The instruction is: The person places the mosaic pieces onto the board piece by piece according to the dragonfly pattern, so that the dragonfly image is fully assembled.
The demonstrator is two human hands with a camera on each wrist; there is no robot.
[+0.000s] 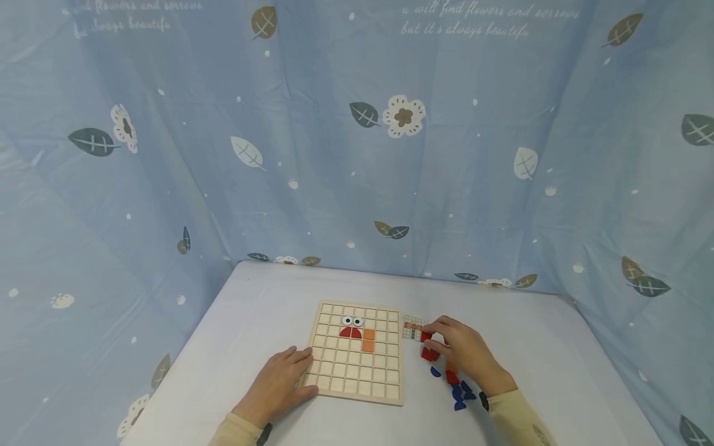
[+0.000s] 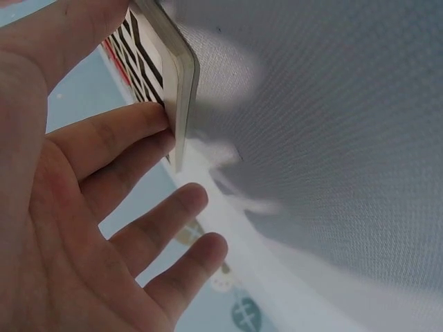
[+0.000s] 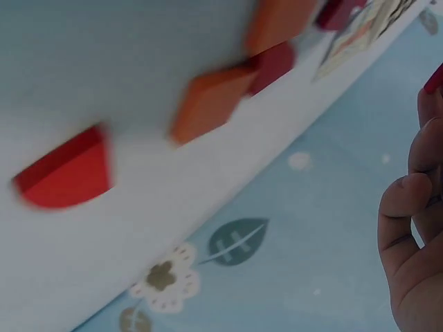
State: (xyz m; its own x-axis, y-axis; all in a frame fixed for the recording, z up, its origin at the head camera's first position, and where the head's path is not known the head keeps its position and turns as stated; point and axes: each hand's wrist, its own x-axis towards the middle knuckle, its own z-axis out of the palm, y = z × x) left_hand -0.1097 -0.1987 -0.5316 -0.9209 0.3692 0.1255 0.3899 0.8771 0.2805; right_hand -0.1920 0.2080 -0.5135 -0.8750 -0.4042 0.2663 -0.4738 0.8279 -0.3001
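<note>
A wooden grid board (image 1: pixel 328 357) lies on the table, bearing two eye tiles (image 1: pixel 352 321), a red half-round shape made of two pieces (image 1: pixel 350 333) and two orange squares (image 1: pixel 368 341). At its near left corner, my left hand (image 1: pixel 281 379) rests fingertips along the left edge and thumb at the near edge. Fairly straight fingers touch the board's side (image 2: pixel 181 104) in the left wrist view. Right of the board, my right hand (image 1: pixel 465 350) pinches a small red piece (image 3: pixel 435 80), mostly cut off by the right wrist frame. Loose red pieces (image 1: pixel 429 354) lie under that hand.
A small pattern card (image 1: pixel 411 328) lies against the board's right side, partly behind the right fingers. Several blue pieces (image 1: pixel 458 395) are scattered nearer the right wrist. Orange blocks (image 3: pixel 211 104) show in the right wrist view. A blue patterned curtain (image 1: pixel 334 155) surrounds the white table (image 1: pixel 268 297).
</note>
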